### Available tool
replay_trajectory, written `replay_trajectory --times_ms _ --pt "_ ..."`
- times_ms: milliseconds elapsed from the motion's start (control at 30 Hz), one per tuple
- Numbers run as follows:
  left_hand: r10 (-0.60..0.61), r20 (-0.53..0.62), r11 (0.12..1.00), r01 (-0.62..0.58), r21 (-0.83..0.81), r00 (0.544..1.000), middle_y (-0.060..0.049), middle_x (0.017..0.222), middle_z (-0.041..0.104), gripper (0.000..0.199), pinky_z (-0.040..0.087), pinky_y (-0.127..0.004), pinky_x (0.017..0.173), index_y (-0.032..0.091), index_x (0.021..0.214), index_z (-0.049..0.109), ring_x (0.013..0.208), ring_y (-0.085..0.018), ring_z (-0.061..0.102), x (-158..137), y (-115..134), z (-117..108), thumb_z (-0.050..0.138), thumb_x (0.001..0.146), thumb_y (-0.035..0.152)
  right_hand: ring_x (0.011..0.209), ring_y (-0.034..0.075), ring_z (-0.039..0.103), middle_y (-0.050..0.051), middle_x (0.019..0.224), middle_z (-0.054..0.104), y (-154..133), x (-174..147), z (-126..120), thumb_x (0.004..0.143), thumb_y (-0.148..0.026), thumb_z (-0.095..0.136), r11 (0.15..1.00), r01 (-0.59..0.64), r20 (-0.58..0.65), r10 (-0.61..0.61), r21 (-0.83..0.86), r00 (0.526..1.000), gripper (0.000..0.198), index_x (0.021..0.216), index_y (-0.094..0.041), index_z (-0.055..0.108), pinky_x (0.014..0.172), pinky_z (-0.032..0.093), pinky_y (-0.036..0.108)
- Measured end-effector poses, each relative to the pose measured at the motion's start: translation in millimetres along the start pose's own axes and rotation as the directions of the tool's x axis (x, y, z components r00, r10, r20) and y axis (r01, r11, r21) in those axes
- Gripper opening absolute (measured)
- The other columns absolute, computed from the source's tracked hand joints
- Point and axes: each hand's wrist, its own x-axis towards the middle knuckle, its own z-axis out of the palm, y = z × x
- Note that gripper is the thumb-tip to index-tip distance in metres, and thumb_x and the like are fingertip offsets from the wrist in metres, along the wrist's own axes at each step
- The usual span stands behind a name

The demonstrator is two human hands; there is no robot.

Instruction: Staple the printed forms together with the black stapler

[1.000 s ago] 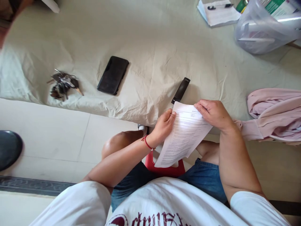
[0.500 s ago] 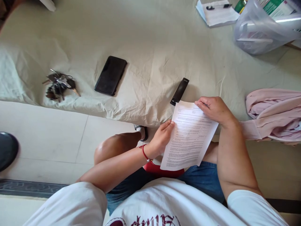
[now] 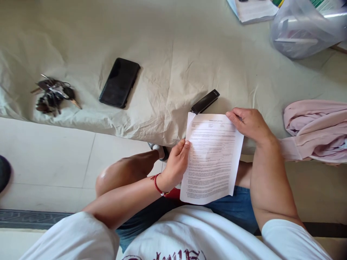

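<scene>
A printed sheet of paper point(image 3: 213, 159), perhaps with others beneath it, is held above my lap. My left hand point(image 3: 176, 162), with a red bracelet at the wrist, is closed on its left edge, thumb on top. At the upper right corner my right hand point(image 3: 251, 124) pinches the paper between thumb and fingers. A black stapler point(image 3: 205, 102) meets the paper's upper left corner, its body slanting up to the right over the cloth. Whether its jaws grip the corner I cannot tell.
On the cloth-covered table point(image 3: 157, 43) lie a black phone point(image 3: 119, 83) and a bunch of keys point(image 3: 55, 94). Pink fabric point(image 3: 317, 130) is heaped at the right edge. Farther back are a notepad point(image 3: 256, 11) and a clear plastic container point(image 3: 306, 32) with things inside.
The paper has turned anticlockwise, now nearly upright in view, and shifted slightly left with my left hand. The stapler has swung clockwise to a flatter slant. My right hand still pinches the corner.
</scene>
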Motion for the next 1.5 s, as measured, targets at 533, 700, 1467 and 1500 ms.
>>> replay_trajectory --times_ms 533,700,1467,1500 --pt "-0.176 0.061 0.967 0.184 -0.178 0.983 -0.004 0.099 0.079 0.034 0.057 -0.028 0.082 0.017 0.097 0.078 0.089 -0.017 0.073 -5 6 -2 0.093 0.084 0.045 0.128 0.033 0.071 0.014 0.164 0.058 -53 20 45 0.112 -0.043 0.049 0.949 0.304 -0.33 -0.262 0.083 0.907 0.044 0.15 -0.03 0.065 0.101 0.064 0.05" --pt "-0.196 0.102 0.965 0.211 -0.155 0.975 -0.002 0.09 0.078 0.03 0.056 -0.026 0.073 0.018 0.092 0.077 0.079 -0.015 0.071 -4 13 -2 0.092 0.086 0.044 0.143 0.034 0.063 0.012 0.16 0.062 -62 25 54 0.112 -0.041 0.05 0.901 0.425 -0.267 -0.389 0.093 0.882 0.04 0.146 -0.03 0.068 0.115 0.058 0.056" --pt "0.083 0.196 0.939 -0.143 0.314 0.977 0.0 0.079 0.057 0.051 0.043 -0.034 0.074 0.022 0.084 0.057 0.074 -0.017 0.049 6 -21 -11 0.062 0.104 0.07 0.099 0.026 0.066 0.008 0.1 0.071 -50 1 59 0.107 -0.031 0.059 0.951 0.306 -0.165 -0.296 0.04 0.941 0.031 0.123 -0.025 0.084 0.085 0.054 0.038" --pt "0.095 0.205 0.929 -0.16 0.333 0.974 0.0 0.077 0.056 0.052 0.042 -0.033 0.072 0.023 0.083 0.057 0.072 -0.017 0.047 6 -22 -10 0.062 0.104 0.07 0.1 0.027 0.066 0.009 0.099 0.071 -49 2 57 0.106 -0.032 0.059 0.949 0.307 -0.178 -0.29 0.076 0.94 0.028 0.116 -0.024 0.084 0.088 0.054 0.04"
